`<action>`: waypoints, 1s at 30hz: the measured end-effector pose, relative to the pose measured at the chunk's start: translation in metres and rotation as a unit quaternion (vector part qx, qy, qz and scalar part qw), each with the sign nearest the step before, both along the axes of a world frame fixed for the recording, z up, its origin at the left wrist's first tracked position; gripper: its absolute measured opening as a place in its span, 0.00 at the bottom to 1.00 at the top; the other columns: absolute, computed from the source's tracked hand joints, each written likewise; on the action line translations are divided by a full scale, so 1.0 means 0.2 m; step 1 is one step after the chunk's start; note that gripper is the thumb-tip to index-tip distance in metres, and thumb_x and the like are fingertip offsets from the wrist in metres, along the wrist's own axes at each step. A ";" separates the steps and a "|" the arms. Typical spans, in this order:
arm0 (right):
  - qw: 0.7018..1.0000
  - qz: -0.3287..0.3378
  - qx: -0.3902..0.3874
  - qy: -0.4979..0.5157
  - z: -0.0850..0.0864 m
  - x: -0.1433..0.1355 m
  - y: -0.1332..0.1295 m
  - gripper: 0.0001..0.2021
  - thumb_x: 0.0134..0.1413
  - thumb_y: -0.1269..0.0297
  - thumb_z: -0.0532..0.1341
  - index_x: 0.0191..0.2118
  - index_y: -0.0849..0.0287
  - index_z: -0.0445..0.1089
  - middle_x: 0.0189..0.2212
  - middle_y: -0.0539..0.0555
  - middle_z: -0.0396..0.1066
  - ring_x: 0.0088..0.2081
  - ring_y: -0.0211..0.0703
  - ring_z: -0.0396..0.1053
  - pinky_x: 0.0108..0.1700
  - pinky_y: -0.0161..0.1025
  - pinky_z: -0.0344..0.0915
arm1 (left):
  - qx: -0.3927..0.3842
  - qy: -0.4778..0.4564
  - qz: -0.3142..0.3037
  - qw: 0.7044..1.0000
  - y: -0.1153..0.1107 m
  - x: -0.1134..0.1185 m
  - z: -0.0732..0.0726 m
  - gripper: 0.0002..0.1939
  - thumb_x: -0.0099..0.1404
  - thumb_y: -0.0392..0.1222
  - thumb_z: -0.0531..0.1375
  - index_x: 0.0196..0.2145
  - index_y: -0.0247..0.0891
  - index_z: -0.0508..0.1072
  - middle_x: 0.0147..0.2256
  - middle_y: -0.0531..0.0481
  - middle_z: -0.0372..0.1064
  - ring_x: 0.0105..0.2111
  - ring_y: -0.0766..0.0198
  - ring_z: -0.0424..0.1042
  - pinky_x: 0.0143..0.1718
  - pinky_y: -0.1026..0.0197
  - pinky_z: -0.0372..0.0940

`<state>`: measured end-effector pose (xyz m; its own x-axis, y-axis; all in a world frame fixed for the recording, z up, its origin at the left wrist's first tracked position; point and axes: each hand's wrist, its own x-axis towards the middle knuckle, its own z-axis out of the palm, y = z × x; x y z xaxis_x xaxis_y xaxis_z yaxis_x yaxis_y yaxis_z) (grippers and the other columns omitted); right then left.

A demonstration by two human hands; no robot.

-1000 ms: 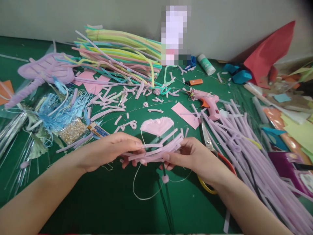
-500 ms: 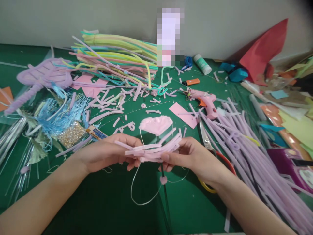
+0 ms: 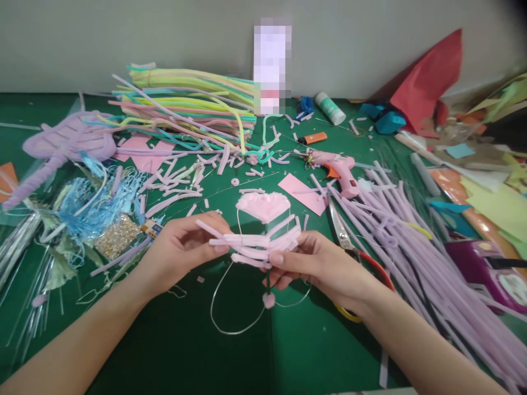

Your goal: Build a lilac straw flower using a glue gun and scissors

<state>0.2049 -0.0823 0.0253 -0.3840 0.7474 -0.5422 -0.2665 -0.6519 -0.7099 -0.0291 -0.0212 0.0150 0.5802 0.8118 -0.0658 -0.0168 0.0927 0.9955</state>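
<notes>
My left hand pinches the left ends of several short lilac pipe cleaner pieces between thumb and fingers. These pieces run side by side toward my right hand, whose thumb presses on their right part. A dark thin stem passes behind them, with a small pink ball low on it. Just beyond rises a fluffy pink fan-shaped piece. Thin pale wire loops below my hands and up to the fan's sides. My fingers partly hide how the pieces join.
Lilac pipe cleaners and scissors lie to the right. A pink glue gun, an orange lighter and cut scraps are beyond my hands. Blue tassels and a bag of gold beads lie left.
My left hand has shifted its hold to the left ends of the pieces, thumb now on top. The right hand stays on them. The whole view has shifted slightly.
</notes>
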 end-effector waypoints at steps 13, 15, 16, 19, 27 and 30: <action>1.000 -0.029 0.000 -0.008 -0.01 -0.02 -0.01 0.12 0.43 0.58 0.74 0.31 0.60 0.80 0.26 0.52 0.78 0.27 0.34 0.75 0.32 0.30 0.72 | -0.067 0.086 -0.028 0.994 -0.02 -0.02 0.01 0.09 0.64 0.44 0.62 0.29 0.38 0.74 0.27 0.52 0.68 0.26 0.67 0.65 0.27 0.64 0.60; 0.998 -0.049 0.008 -0.026 -0.01 -0.02 -0.02 0.12 0.43 0.57 0.74 0.31 0.60 0.80 0.25 0.52 0.78 0.27 0.35 0.75 0.32 0.31 0.72 | -0.075 0.066 -0.037 0.994 -0.02 -0.03 0.00 0.05 0.62 0.43 0.63 0.33 0.39 0.75 0.29 0.52 0.71 0.27 0.66 0.68 0.28 0.64 0.62; 0.998 -0.056 0.012 -0.034 -0.01 -0.02 -0.02 0.13 0.43 0.56 0.74 0.32 0.60 0.80 0.25 0.52 0.78 0.27 0.35 0.75 0.33 0.31 0.72 | -0.072 0.056 -0.037 0.995 -0.02 -0.03 0.00 0.06 0.61 0.43 0.64 0.34 0.39 0.75 0.30 0.51 0.72 0.29 0.65 0.69 0.30 0.64 0.63; 0.997 -0.063 0.024 -0.048 -0.02 -0.02 -0.02 0.13 0.43 0.56 0.74 0.33 0.60 0.80 0.25 0.52 0.78 0.27 0.36 0.76 0.32 0.31 0.72 | -0.047 0.047 -0.025 0.997 -0.02 -0.03 0.00 0.09 0.62 0.47 0.64 0.34 0.40 0.77 0.31 0.52 0.73 0.30 0.65 0.69 0.33 0.64 0.64; 0.996 -0.078 0.018 -0.048 -0.01 -0.02 -0.02 0.18 0.48 0.48 0.70 0.30 0.61 0.80 0.26 0.55 0.79 0.28 0.39 0.77 0.36 0.35 0.74 | -0.009 0.107 0.031 0.994 -0.01 0.00 0.00 0.10 0.63 0.46 0.65 0.27 0.40 0.77 0.27 0.54 0.72 0.28 0.67 0.68 0.32 0.66 0.63; 0.996 -0.065 0.029 -0.058 -0.02 0.00 -0.03 0.17 0.48 0.50 0.70 0.32 0.61 0.80 0.26 0.56 0.80 0.29 0.40 0.78 0.35 0.34 0.74 | 0.006 0.116 0.050 0.992 0.00 -0.01 0.00 0.07 0.59 0.44 0.68 0.26 0.41 0.77 0.27 0.54 0.72 0.28 0.66 0.68 0.30 0.65 0.64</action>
<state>0.2041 -0.0875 0.0221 -0.2193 0.8179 -0.5319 -0.2605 -0.5745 -0.7760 -0.0303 -0.0205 0.0148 0.4662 0.8666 -0.1777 0.2049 0.0896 0.9747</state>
